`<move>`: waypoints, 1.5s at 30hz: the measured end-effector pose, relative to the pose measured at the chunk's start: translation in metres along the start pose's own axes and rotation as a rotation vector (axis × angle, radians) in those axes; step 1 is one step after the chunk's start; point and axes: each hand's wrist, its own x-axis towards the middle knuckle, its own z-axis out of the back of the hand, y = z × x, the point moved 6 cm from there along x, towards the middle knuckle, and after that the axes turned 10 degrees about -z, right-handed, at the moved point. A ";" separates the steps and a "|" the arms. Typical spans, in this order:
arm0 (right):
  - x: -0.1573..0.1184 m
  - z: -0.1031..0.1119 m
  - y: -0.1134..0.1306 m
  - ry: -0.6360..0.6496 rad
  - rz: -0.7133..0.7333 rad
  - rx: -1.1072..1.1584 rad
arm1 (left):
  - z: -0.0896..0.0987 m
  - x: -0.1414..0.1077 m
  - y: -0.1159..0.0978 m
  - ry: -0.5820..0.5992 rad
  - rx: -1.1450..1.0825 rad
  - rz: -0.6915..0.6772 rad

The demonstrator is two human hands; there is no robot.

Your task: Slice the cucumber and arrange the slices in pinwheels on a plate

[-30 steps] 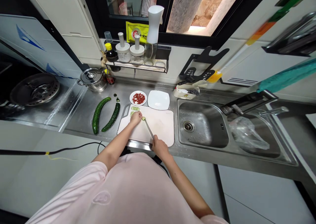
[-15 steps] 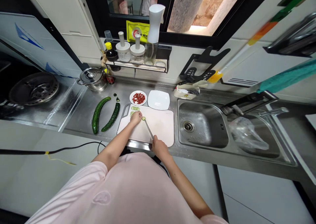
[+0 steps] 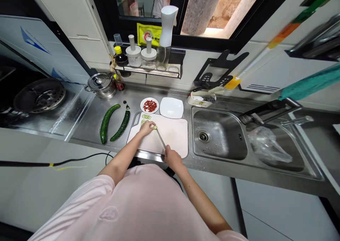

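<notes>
Left hand [image 3: 146, 128]: reaching over the board from the near side, its thumb and a finger curving towards each other beside the small slice; whether they are pinching it, the view is too small to tell.
Right hand [image 3: 172, 157]: closing round the knife handle, fingers wrapped, at the near edge of the board.
Knife [image 3: 161, 139]: slanting from the right hand up towards the left, its far end lying at the small slice.
Small slice [image 3: 155, 127]: one, round, green-rimmed, sitting at the far end of the blade, just beside the left fingertips.
Cut slices [image 3: 146, 117]: pale green, overlapping in a row near the board's far left corner; more are showing in front, partly hidden by the left hand.
Cutting board [image 3: 175, 134]: white, lying flat on the steel counter [image 3: 82, 127].
Cucumbers: two, dark green; the longer one [image 3: 106, 122] is lying left of the shorter one [image 3: 121, 127], both left of the board.
End pieces [image 3: 128, 107]: resting beyond the shorter cucumber.
Round plate [image 3: 142, 110]: holding chopped red pieces [image 3: 150, 106], beyond the board.
Square plate [image 3: 171, 108]: white, standing beside the round plate.
Sink [image 3: 220, 138]: opening to the right of the board.
</notes>
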 end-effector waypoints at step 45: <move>0.012 0.017 0.011 0.016 0.038 0.008 | -0.005 0.005 0.008 -0.007 -0.007 0.007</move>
